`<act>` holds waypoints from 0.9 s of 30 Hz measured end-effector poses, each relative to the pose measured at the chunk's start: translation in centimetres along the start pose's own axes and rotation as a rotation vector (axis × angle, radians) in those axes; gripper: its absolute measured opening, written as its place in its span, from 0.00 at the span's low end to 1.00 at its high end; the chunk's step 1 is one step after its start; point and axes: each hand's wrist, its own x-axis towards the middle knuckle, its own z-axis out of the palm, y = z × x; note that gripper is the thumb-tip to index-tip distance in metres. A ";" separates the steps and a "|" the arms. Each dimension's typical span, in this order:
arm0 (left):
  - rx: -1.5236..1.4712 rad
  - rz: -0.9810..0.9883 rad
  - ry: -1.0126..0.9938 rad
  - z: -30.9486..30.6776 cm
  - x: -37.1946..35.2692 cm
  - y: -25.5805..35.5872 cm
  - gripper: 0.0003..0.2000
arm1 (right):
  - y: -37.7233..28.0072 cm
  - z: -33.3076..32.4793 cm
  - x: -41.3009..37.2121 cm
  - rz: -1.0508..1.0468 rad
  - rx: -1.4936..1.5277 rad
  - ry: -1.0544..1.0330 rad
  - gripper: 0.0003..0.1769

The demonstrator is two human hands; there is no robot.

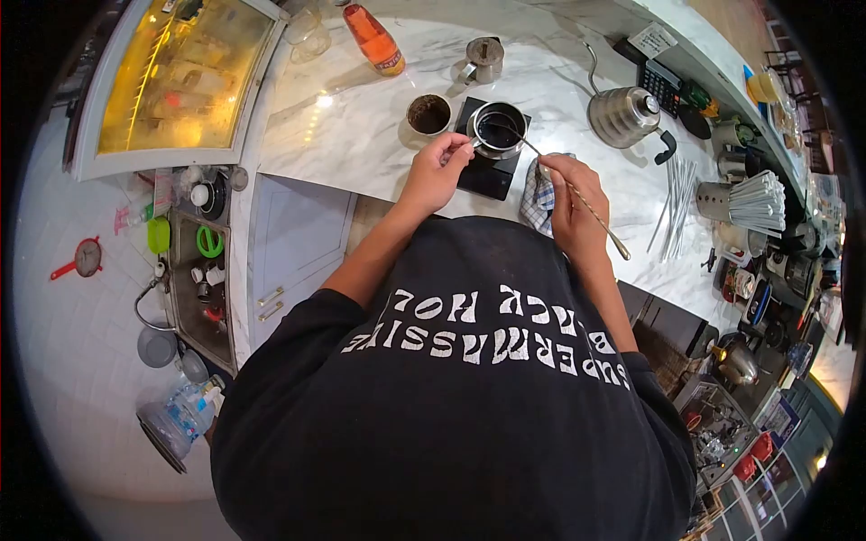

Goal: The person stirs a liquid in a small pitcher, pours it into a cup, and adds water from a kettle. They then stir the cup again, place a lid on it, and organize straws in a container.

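Observation:
A metal pitcher (pixel 479 147) of dark liquid stands on a black scale (pixel 490 176). My left hand (pixel 438 171) is closed at the pitcher's near left side, its fingers pinching the handle. In my right hand (pixel 577 200) is a long bar spoon (pixel 599 219) with a twisted, gold-toned stem. The spoon's far end dips into the dark liquid, so its tip is hidden. Just left of the pitcher sits a cup (pixel 428 115) with dark brown grounds inside. A checked cloth (pixel 538 200) lies beside the scale, partly under my right hand.
Behind the pitcher stand a lidded metal jug (pixel 484 59) and a bottle of orange-red liquid (pixel 373 41). A gooseneck kettle (pixel 624 117) is at the right, near loose straws (pixel 675 207) and a straw holder (pixel 714 201). A lit glass-door fridge (pixel 185 77) and a sink (pixel 200 302) are left.

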 end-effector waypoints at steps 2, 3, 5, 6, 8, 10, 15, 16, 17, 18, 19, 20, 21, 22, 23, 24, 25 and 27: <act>-0.041 0.010 0.036 0.4 -0.1 0.0 0.11 | 0.5 0.1 0.3 -0.001 0.013 0.017 0.09; -0.062 0.013 0.052 0.7 -0.2 0.0 0.11 | 0.7 0.2 0.3 0.001 0.018 0.026 0.09; -0.100 -0.018 0.075 1.2 -0.7 0.2 0.10 | 0.8 -0.3 0.4 0.002 0.015 0.006 0.08; -0.122 -0.023 0.085 1.5 -0.3 0.5 0.10 | 0.9 -0.5 0.8 -0.005 0.010 0.001 0.08; -0.101 -0.021 0.078 1.6 0.0 0.3 0.10 | 1.0 -0.8 1.0 -0.036 0.009 -0.014 0.08; -0.030 -0.034 0.042 1.3 0.4 0.3 0.10 | 1.1 -1.0 1.3 -0.070 0.013 -0.033 0.08; -0.069 -0.004 0.082 1.6 0.5 0.4 0.10 | 1.6 -0.5 1.5 -0.106 -0.027 -0.002 0.08; -0.083 0.000 0.082 1.6 0.2 0.3 0.10 | 1.6 -0.4 1.5 -0.093 -0.023 0.001 0.08; -0.074 -0.013 0.081 1.7 -0.1 0.1 0.10 | 1.5 -0.3 1.4 -0.083 -0.020 0.008 0.08; -0.066 -0.019 0.082 1.8 -0.1 0.1 0.10 | 1.4 -0.3 1.3 -0.077 -0.008 0.017 0.09; -0.057 -0.022 0.084 1.7 0.0 0.2 0.10 | 1.3 -0.4 1.3 -0.074 -0.010 0.017 0.09; -0.013 -0.026 0.084 1.6 0.0 0.3 0.11 | 1.2 -0.5 1.2 -0.072 -0.012 0.016 0.09; -0.005 -0.010 0.077 1.5 0.1 0.0 0.11 | 1.2 -0.6 1.1 -0.067 -0.014 0.015 0.09; 0.004 0.005 0.067 1.5 0.2 -0.1 0.11 | 1.3 -0.6 1.1 -0.072 -0.017 0.006 0.09; 0.012 0.018 0.056 1.5 0.3 -0.3 0.11 | 1.5 -0.6 1.1 -0.075 -0.022 -0.001 0.09; 0.038 0.012 0.033 1.4 0.3 -0.5 0.11 | 1.6 -0.6 1.0 -0.077 -0.026 -0.009 0.09; 0.065 0.007 0.011 1.3 0.3 -0.2 0.10 | 1.6 -0.5 1.0 -0.072 -0.030 -0.006 0.09; 0.102 0.001 -0.017 1.1 0.3 0.3 0.10 | 1.4 -0.4 1.1 -0.060 -0.035 0.000 0.09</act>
